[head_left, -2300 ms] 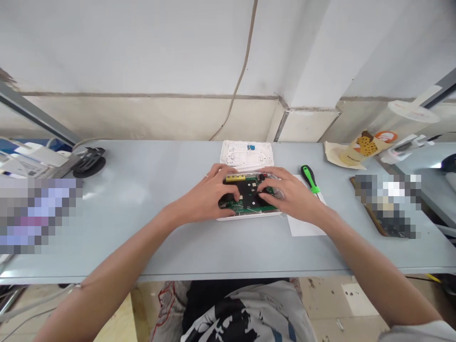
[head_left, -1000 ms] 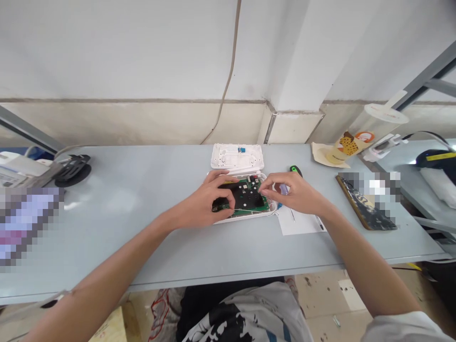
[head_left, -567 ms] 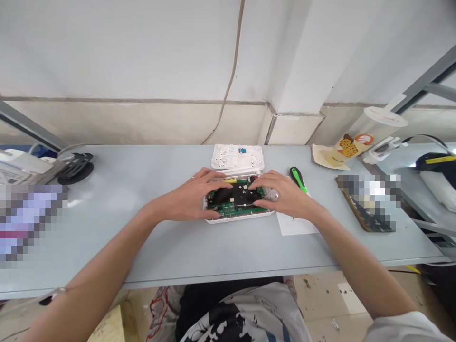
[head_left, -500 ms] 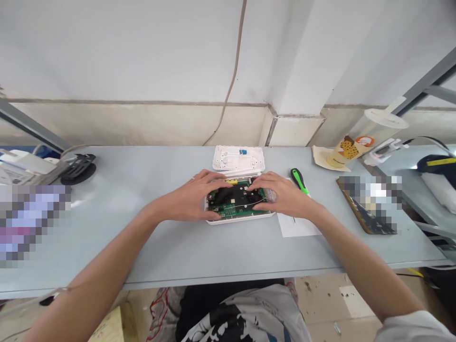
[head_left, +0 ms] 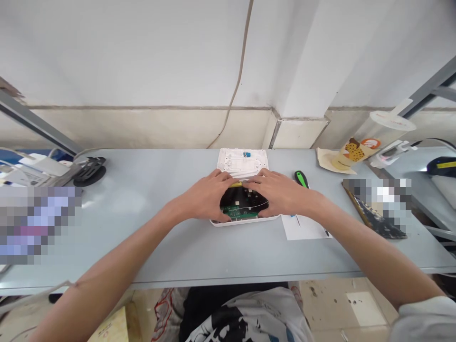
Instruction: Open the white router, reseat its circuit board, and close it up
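A green circuit board [head_left: 242, 213] with a black plate on it lies in a shallow white plastic housing [head_left: 245, 221] on the table. A thin white wire crosses the board, and a yellow connector [head_left: 235, 184] shows at its far edge. My left hand [head_left: 208, 197] grips the left end, fingers over the far edge and thumb at the near edge. On the other end, my right hand [head_left: 283, 194] holds the board the same way. Both hands hide the ends of the board. Just behind lies a white plastic cover [head_left: 242, 162] with a small blue part on it.
To the right are a green and black screwdriver [head_left: 301, 179] and a sheet of white paper [head_left: 302, 231] with small tools on it. Farther right stand a plastic cup [head_left: 363, 147] and a blurred flat object [head_left: 381, 209]. A black stand [head_left: 90, 172] and white devices occupy the left.
My hands have come closer together over the board, the right one shifting inward, and now cover more of its ends. The camera view has shifted slightly.
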Motion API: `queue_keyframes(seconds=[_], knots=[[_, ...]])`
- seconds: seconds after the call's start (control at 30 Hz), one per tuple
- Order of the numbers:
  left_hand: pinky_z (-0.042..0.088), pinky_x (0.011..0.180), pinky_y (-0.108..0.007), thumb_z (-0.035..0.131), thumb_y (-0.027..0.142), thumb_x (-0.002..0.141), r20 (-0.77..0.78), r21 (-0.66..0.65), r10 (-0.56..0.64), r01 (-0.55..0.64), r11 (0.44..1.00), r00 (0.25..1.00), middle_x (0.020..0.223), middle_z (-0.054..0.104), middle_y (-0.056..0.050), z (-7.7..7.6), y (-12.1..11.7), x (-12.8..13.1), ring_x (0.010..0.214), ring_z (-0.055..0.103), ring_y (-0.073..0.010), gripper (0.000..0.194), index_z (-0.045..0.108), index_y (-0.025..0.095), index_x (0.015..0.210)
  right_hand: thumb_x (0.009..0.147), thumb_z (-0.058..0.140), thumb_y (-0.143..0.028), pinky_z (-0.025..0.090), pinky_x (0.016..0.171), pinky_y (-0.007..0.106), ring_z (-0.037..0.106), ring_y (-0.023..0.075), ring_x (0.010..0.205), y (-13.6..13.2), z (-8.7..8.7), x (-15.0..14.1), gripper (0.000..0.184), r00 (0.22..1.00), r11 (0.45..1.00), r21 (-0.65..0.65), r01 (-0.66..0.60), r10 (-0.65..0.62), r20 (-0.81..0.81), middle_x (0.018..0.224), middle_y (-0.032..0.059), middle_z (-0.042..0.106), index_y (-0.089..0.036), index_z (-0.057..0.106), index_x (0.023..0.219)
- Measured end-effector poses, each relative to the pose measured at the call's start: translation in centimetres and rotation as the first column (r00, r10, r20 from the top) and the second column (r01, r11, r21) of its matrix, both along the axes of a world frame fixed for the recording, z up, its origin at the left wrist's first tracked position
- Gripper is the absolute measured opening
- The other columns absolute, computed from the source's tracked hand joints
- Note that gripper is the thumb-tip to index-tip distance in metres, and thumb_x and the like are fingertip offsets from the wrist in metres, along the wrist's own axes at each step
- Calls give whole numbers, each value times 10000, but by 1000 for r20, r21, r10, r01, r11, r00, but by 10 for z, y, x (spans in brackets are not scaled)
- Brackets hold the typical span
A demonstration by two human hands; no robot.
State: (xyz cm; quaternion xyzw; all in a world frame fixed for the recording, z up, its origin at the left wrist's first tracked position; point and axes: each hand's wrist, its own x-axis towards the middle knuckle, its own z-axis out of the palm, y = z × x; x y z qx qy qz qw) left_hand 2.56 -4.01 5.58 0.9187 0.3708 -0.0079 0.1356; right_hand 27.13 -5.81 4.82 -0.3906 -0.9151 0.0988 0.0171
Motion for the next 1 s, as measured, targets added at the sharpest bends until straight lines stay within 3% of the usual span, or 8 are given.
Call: queue_keyframes(seconds=[0.13, 0.23, 0.33, 0.43, 0.53, 0.8, 0.9, 1.0], knots=[[536, 928, -454, 830, 428, 620, 13, 6, 28, -28, 1000, 1000, 1252, 644, -127, -2, 1, 1, 1185, 560, -362, 790, 596, 203, 1340, 742, 842, -258, 531, 792, 464, 578, 354, 1085, 1, 1, 0, 469, 1000, 1000, -22, 1, 0, 17, 1068, 92, 736, -247, 687, 1185], [543, 913, -449, 835, 426, 616, 28, -6, 37, -37, 999, 999, 1266, 648, -119, -4, 1, 0, 1204, 555, -364, 810, 589, 211, 1357, 749, 849, -259, 538, 779, 445, 585, 347, 1095, 1, 2, 0, 656, 1000, 1000, -16, 9, -8, 15, 1144, 107, 704, -283, 619, 1363], [536, 945, -449, 848, 416, 624, 59, -25, 36, -35, 999, 998, 1297, 649, -105, -6, 1, -2, 1237, 538, -361, 879, 551, 221, 1428, 714, 879, -298, 544, 883, 481, 545, 370, 1211, 1, 2, -1, 909, 999, 998, 47, 39, -39, -16, 1315, 152, 601, -296, 483, 1531], [512, 1014, -463, 865, 427, 644, 96, -35, 56, -53, 998, 994, 1382, 634, -104, -8, 0, -6, 1287, 517, -362, 982, 469, 219, 1518, 695, 882, -333, 529, 947, 516, 532, 394, 1243, 2, 3, -1, 949, 998, 998, 21, 56, -57, 6, 1332, 183, 580, -219, 467, 1540], [500, 1038, -461, 871, 442, 645, 117, -38, 65, -61, 997, 991, 1407, 633, -104, -10, -1, -9, 1297, 515, -361, 1013, 449, 208, 1536, 705, 857, -349, 537, 900, 493, 573, 383, 1181, 4, 4, -1, 941, 998, 998, -54, 44, -41, 50, 1298, 182, 615, -181, 451, 1536], [516, 1003, -444, 870, 441, 614, 136, -27, 45, -41, 999, 990, 1294, 673, -91, -14, 1, -7, 1225, 551, -344, 836, 596, 205, 1369, 691, 868, -345, 501, 896, 478, 595, 366, 1105, 5, 2, -5, 823, 996, 1000, -12, 17, -16, 91, 1248, 175, 655, -157, 541, 1423], [507, 1037, -447, 873, 412, 630, 147, -23, 26, -22, 999, 989, 1305, 673, -100, -12, 0, -9, 1247, 557, -344, 824, 598, 193, 1375, 730, 877, -346, 499, 902, 478, 610, 370, 1122, 6, 6, -3, 701, 998, 999, -33, 27, -25, 63, 1266, 169, 673, -175, 593, 1348], [491, 1079, -444, 869, 369, 674, 159, -25, -15, 20, 999, 987, 1352, 671, -106, -10, -1, -14, 1286, 564, -341, 777, 602, 195, 1382, 836, 834, -356, 507, 891, 442, 636, 339, 1129, 11, 12, 7, 469, 994, 985, -136, 105, -104, 17, 1222, 116, 721, -203, 653, 1241]])
